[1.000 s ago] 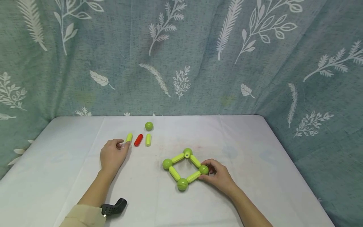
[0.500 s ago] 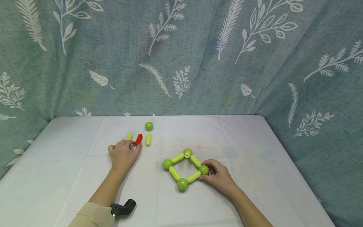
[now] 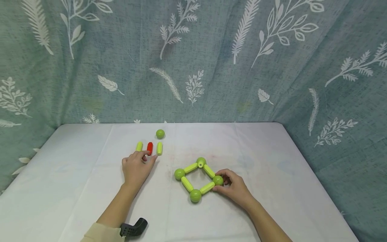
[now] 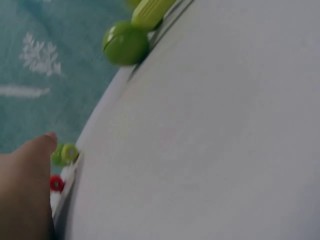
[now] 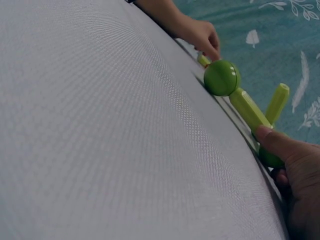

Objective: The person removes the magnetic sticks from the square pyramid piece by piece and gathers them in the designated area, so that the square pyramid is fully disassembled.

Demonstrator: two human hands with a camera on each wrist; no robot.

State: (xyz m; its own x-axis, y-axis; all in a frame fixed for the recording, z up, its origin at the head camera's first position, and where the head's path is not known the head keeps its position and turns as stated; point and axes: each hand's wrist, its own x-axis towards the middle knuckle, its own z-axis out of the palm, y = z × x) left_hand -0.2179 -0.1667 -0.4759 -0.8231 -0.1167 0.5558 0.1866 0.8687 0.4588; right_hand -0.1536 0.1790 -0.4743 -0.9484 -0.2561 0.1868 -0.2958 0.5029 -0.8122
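Well short of the table's far edge (image 3: pixel 208 124), hands (image 3: pixel 135 169) (image 3: pixel 234 189) apart: left loose near red stick (image 3: pixel 149 147), right pinched on green frame (image 3: pixel 187 184).

Cream left sleeve (image 3: pixel 101 233) and black, hole-dotted wrist strap (image 3: pixel 127 230)

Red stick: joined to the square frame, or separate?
Separate: in the head view, the red stick lies by the left hand, clear of the square frame.

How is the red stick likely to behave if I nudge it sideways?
The red stick may roll, since it lies on its side and its end looks round. Any roll would probably be short: a left green stick and right green stick lie close by. Its surface looks smooth, so a light pinch might slip.
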